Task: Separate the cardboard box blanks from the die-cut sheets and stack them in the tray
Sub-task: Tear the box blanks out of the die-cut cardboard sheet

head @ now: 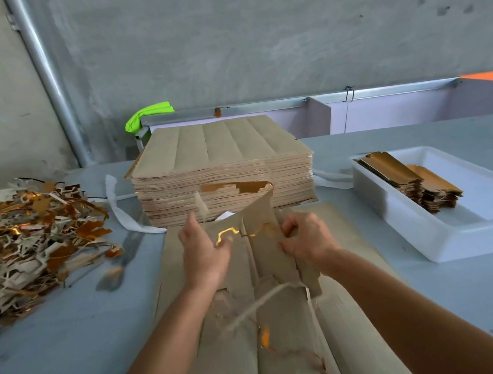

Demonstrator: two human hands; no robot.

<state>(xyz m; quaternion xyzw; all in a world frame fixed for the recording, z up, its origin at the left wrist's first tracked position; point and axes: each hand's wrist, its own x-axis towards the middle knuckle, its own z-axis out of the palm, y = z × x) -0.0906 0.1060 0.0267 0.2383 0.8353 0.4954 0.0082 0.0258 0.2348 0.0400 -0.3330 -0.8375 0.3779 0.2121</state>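
Note:
A brown die-cut sheet (275, 326) lies in front of me on the table, torn along its cut lines, with gold foil showing in the gaps. My left hand (205, 252) grips the left part of a lifted piece of it. My right hand (305, 235) grips a box blank (266, 241) that stands up from the sheet, gold side at its curled top. Behind them sits a tall stack of uncut sheets (223, 168). A white tray (439, 241) at the right holds stacked box blanks (414, 184).
A heap of gold and grey waste strips (22, 239) covers the table's left side. White paper strips (120, 209) lie beside the tall stack. A metal-framed divider (306, 104) and a green cloth (148, 115) stand at the back against the grey wall.

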